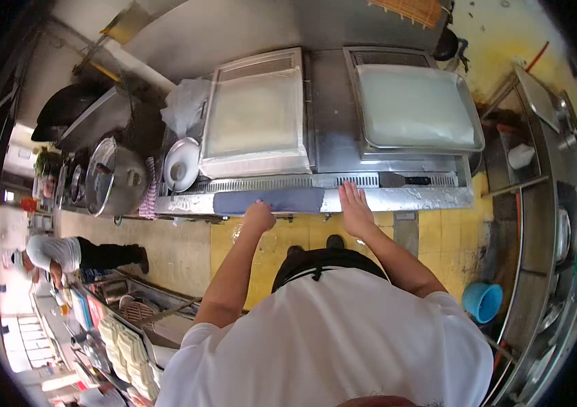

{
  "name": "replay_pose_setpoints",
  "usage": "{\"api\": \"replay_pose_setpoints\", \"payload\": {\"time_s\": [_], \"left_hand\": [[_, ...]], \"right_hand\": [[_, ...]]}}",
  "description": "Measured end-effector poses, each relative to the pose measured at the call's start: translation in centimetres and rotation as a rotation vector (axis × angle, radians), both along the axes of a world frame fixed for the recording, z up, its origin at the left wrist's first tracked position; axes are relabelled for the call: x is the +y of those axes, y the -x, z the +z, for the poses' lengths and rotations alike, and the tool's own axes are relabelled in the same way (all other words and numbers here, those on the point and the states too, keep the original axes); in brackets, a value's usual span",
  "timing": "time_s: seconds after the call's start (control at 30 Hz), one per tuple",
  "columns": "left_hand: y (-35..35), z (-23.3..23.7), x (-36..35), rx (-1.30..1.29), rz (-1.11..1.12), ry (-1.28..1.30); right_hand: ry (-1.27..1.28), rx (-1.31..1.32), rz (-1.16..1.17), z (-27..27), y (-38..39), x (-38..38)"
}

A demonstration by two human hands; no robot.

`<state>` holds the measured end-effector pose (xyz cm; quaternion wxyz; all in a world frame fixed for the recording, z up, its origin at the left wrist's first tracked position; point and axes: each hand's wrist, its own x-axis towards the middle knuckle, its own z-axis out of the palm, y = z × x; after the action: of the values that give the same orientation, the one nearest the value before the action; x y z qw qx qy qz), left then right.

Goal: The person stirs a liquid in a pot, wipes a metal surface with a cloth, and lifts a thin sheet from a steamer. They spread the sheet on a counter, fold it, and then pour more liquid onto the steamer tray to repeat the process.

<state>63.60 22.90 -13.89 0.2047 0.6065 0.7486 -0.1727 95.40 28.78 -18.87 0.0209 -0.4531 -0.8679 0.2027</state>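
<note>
While fisted on grey cloth (pixel 271 201), pinning it, left hand (pixel 259 217) is set at cloth's near edge; right hand (pixel 355 207) laid open, flat, beside cloth, likely bracing.

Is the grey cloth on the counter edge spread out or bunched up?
Spread out: the grey cloth lies as a flat strip along the counter edge, left hand on it, right hand at its end.

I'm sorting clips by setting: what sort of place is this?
Probably a commercial kitchen: a long steel counter, a big tray of white liquid on it, and a large metal pot alongside.
</note>
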Motion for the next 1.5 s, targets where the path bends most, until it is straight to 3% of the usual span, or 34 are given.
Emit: {"api": "replay_pose_setpoints", "payload": {"time_s": [0.1,0.2,0.4,0.5,0.6,0.7,0.73,0.8,0.83,0.87,0.97,1.03,1.1,1.17,1.3,1.4,1.5], "left_hand": [[-0.3,0.8,0.1,-0.043,0.063,-0.013],[0.4,-0.9,0.0,0.002,-0.033,0.013],[1.3,-3.4,-1.0,-0.058,0.054,-0.099],[1.2,-5.3,-1.9,-0.09,0.202,-0.235],[1.2,-4.9,-3.7,-0.057,0.086,-0.407],[3.8,-2.4,-3.9,-0.349,0.115,-0.339],[4.7,-1.3,-3.7,-0.421,0.231,-0.341],[7.1,0.6,-2.4,-0.563,0.462,-0.342],[8.7,1.4,-1.7,-0.573,0.456,-0.425],[10.5,2.1,-0.7,-0.583,0.448,-0.507],[16.7,2.3,3.4,-0.654,0.483,-0.722],[19.9,5.4,7.5,-0.582,0.598,-0.697],[23.9,5.4,11.5,-0.54,0.581,-0.83],[28.1,4.7,16.0,-0.4,0.549,-0.856],[34.2,3.0,24.7,-0.336,0.565,-0.905],[37.3,1.7,30.7,-0.348,0.559,-0.911],[38.8,0.8,35.6,-0.321,0.524,-0.883]], "right_hand": [[0.009,-0.016,0.021,0.3,-0.1,0.2],[-0.002,-0.019,0.056,0.5,-0.2,0.5],[0.012,-0.055,0.046,0.4,0.4,0.6],[0.03,-0.099,0.04,0.2,0.6,0.8],[0.071,-0.117,0.03,1.0,0.9,1.3],[0.209,-0.124,-0.012,2.6,1.3,2.5],[0.01,-0.071,-0.007,2.3,1.5,2.6],[0.254,-0.038,-0.147,4.6,2.0,5.0],[0.377,-0.023,-0.219,6.0,2.7,6.0],[0.059,0.197,-0.262,3.1,2.5,6.5],[0.099,0.274,-0.377,5.3,4.6,12.2],[0.133,0.306,-0.373,6.0,6.3,17.9],[0.038,0.475,-0.426,7.4,9.2,22.7],[-0.028,0.429,-0.417,9.9,12.5,27.5],[-0.046,0.454,-0.429,8.3,17.9,38.1],[-0.137,0.336,-0.343,7.0,21.4,43.8],[-0.088,0.176,-0.403,5.9,24.6,47.5]]}}
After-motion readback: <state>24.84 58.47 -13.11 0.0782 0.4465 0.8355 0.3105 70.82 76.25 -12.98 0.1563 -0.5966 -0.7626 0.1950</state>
